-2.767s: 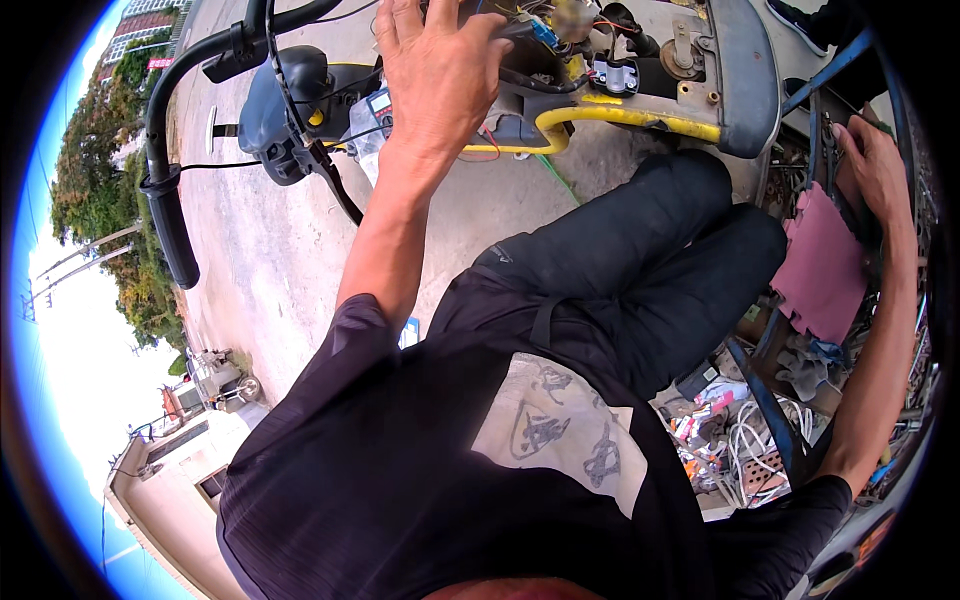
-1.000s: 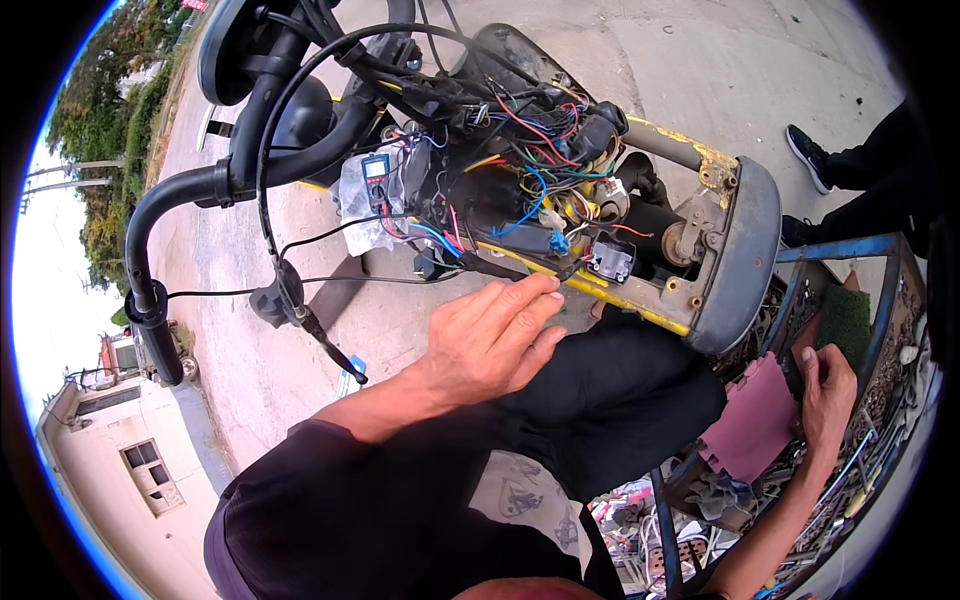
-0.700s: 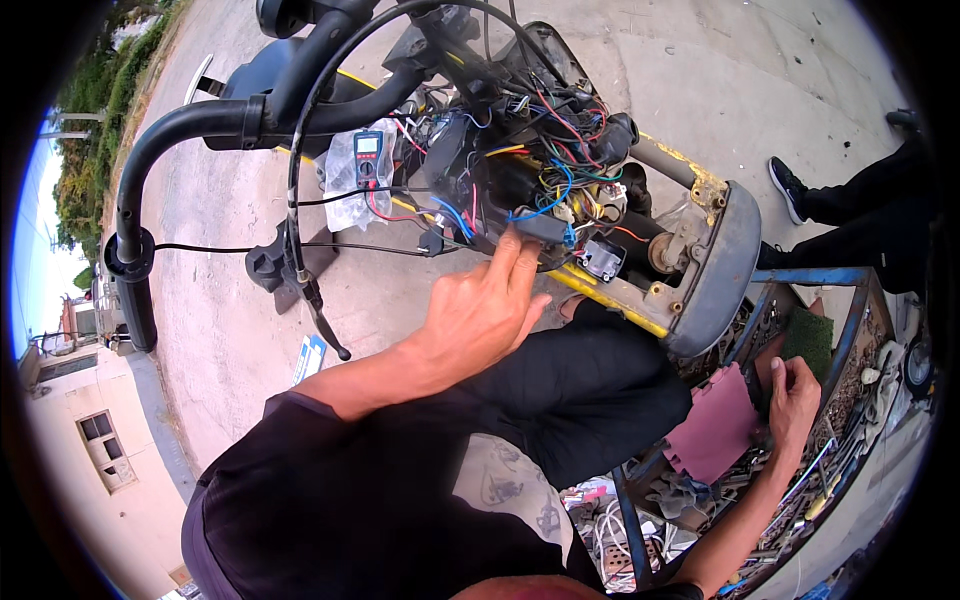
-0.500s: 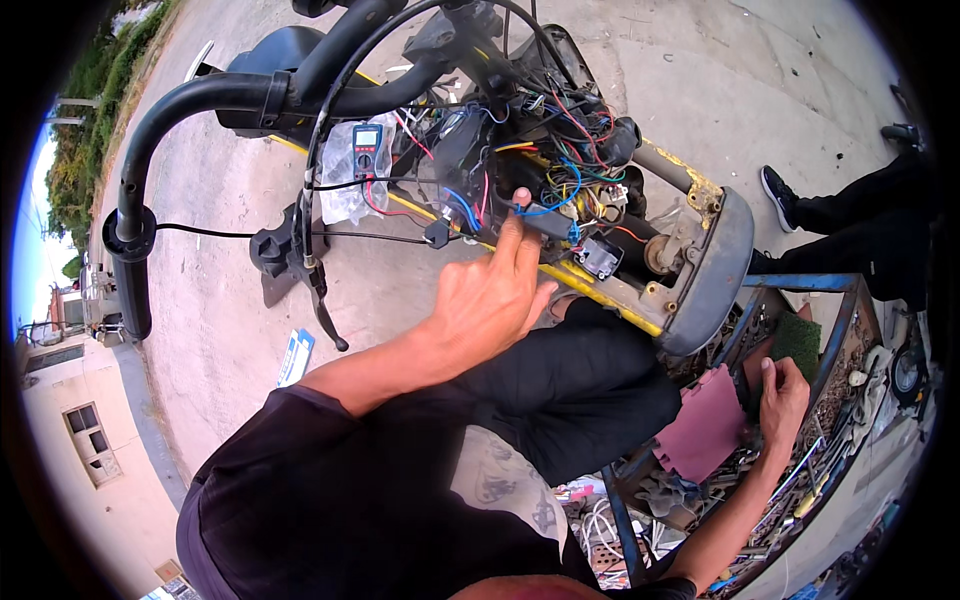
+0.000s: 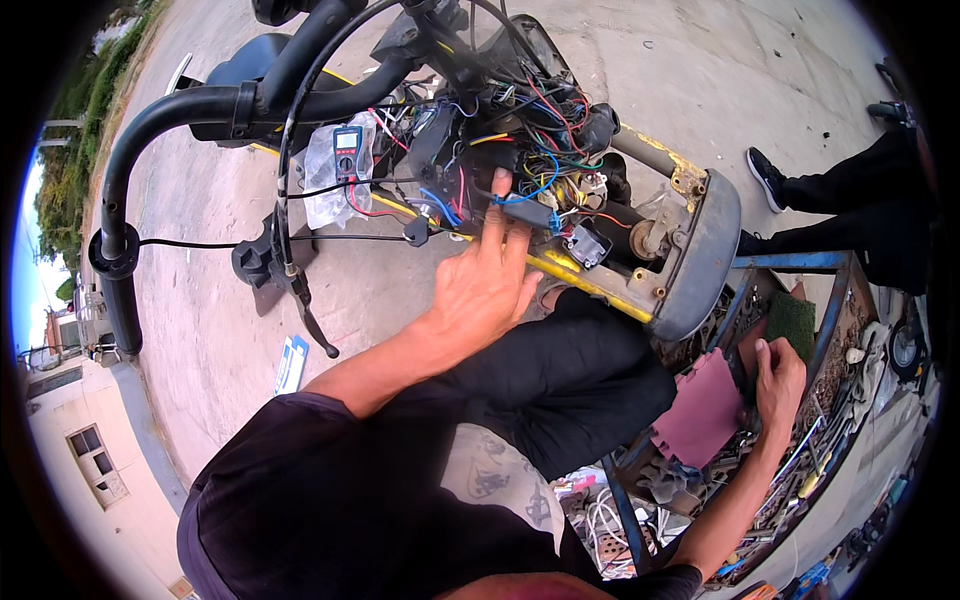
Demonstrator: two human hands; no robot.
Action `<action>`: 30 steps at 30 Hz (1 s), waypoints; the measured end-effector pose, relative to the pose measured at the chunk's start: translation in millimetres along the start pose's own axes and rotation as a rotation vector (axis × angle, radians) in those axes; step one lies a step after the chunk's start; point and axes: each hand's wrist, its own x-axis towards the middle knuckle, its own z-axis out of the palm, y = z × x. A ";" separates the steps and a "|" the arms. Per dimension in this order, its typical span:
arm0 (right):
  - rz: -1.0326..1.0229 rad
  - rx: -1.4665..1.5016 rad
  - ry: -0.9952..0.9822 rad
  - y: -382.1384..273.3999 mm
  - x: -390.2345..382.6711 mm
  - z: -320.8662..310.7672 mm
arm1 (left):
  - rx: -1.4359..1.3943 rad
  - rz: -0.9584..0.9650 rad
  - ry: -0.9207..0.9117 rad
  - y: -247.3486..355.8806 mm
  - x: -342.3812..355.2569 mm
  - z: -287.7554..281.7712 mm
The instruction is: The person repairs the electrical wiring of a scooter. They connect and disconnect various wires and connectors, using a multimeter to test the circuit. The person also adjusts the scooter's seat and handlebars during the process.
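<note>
My left hand [image 5: 482,285] reaches into the wiring of a stripped electric scooter. Its fingers are stretched out, with one fingertip touching the area by a black rectangular module [image 5: 528,212] beside blue wires [image 5: 546,183]. Just right of the fingers lies a small grey-black box with a connector [image 5: 587,246]. A yellow frame rail [image 5: 590,290] runs under the hand. My right hand [image 5: 779,385] rests low on the right beside a pink foam mat [image 5: 697,410], fingers loosely bent and nothing visible in them; part of its fingers is hidden.
A multimeter [image 5: 347,148] in clear plastic sits left of the wiring. The black handlebar [image 5: 195,100] and brake lever [image 5: 315,330] arch over the left side. A blue-framed metal cart [image 5: 800,262] full of tools stands at right. Another person's legs [image 5: 850,205] are beyond it.
The whole scene has shifted slightly left as my head moved. My left hand stays at the wiring, its two leading fingers now more spread. The right hand has hardly moved.
</note>
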 end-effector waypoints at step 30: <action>0.069 0.033 0.001 0.3 -1.0 -3.0 | 0.009 0.255 0.031 18.1 -11.6 -18.6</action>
